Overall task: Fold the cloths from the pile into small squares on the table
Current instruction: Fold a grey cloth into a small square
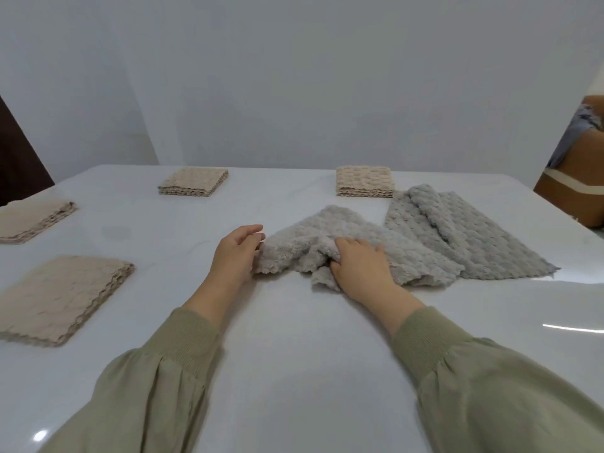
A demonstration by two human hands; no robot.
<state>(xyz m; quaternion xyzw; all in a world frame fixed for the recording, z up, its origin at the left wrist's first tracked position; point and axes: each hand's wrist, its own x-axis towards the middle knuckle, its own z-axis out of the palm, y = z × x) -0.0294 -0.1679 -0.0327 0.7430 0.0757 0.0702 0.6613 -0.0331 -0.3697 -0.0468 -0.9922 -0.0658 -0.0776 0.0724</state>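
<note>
Both forearms, in olive-green sleeves (170, 371), reach forward over the white table (294, 354). The left hand (237, 253) lies thumb-up with curled fingers against the left edge of the grey cloth (327, 227); whether it pinches that edge cannot be told. The right hand (359, 266) lies palm-down on the same cloth, thumb and fingers gripping a bunched fold. This cloth sits rumpled at mid-table, overlapping a second grey cloth (457, 230) to its right. Four beige folded cloths lie apart: far left-centre (192, 183), far centre-right (364, 182), left edge (32, 219), and near left (62, 295). One cardboard box (575, 191) stands beyond the table's right edge.
</note>
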